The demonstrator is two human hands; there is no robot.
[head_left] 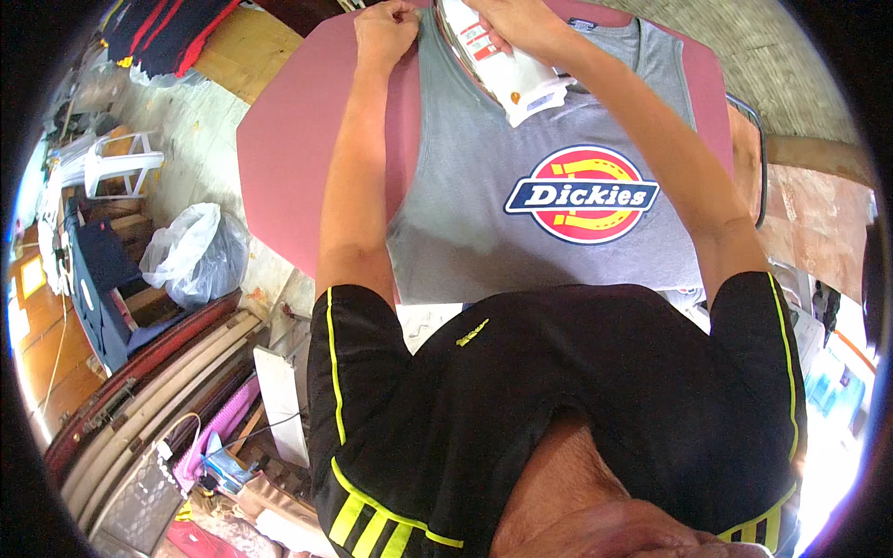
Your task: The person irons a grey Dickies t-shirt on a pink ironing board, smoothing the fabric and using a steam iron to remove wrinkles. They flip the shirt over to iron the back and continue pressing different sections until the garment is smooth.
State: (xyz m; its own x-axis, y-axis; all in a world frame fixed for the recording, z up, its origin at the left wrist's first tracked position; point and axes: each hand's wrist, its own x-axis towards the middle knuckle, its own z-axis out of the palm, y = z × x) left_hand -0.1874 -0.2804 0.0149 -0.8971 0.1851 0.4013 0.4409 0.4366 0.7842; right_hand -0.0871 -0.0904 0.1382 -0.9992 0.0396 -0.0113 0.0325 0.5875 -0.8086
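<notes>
From my remote post, I see the right hand (532, 30) gripping a white iron (532, 82) over a grey sleeveless shirt (465, 219) spread on a maroon bench (298, 139); the left hand (389, 32) is curled closed at the shirt's shoulder edge, though I cannot tell whether it pinches cloth.

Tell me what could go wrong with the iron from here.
If hot, the iron could burn the left hand, whose fingers are close by. If the right hand slides it down over the colourful emblem, the print on the grey tank top might be damaged.
</notes>
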